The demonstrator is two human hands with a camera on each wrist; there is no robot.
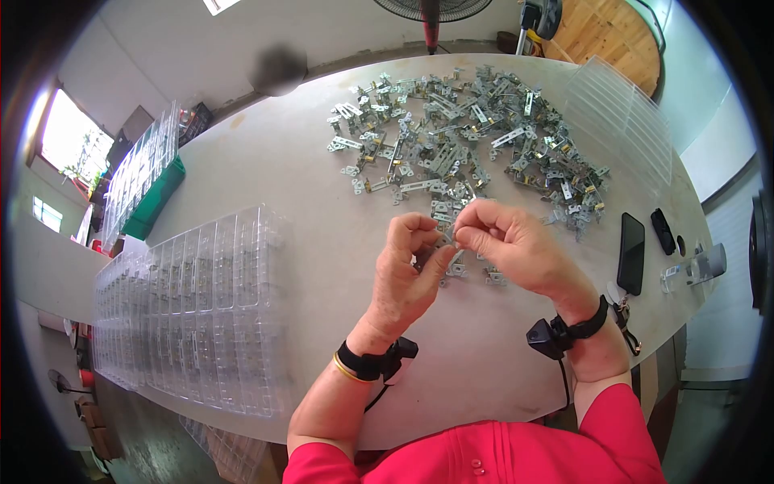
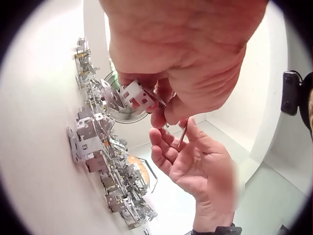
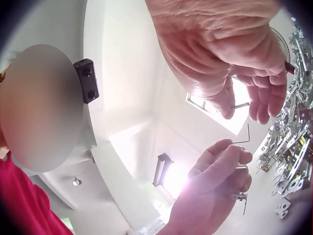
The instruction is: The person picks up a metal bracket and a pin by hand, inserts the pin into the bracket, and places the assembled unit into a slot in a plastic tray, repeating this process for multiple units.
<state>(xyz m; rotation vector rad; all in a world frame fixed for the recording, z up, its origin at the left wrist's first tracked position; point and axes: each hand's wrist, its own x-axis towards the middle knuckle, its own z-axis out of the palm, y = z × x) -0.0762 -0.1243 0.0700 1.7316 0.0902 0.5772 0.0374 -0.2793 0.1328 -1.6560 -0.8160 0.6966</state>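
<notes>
Over the near edge of the metal pile, my two hands meet with fingertips close together. My left hand (image 1: 403, 262) grips a small silver metal bracket (image 2: 138, 95) with punched holes. In the right wrist view a thin L-shaped plate edge (image 3: 248, 133) stands out past the left fingertips, and another bracket end shows below them. My right hand (image 1: 516, 246) pinches a short thin metal pin (image 2: 182, 134) between thumb and finger, its other fingers loosely bent. Part of the bracket is hidden inside the left fingers.
A large heap of metal brackets (image 1: 451, 145) spreads across the back of the table (image 1: 339, 323). Clear divided plastic trays (image 1: 185, 315) stand on the left, beyond them a green crate (image 1: 153, 198). At right lie another clear tray (image 1: 621, 113), a phone (image 1: 632, 254) and a clear bottle (image 1: 693, 269).
</notes>
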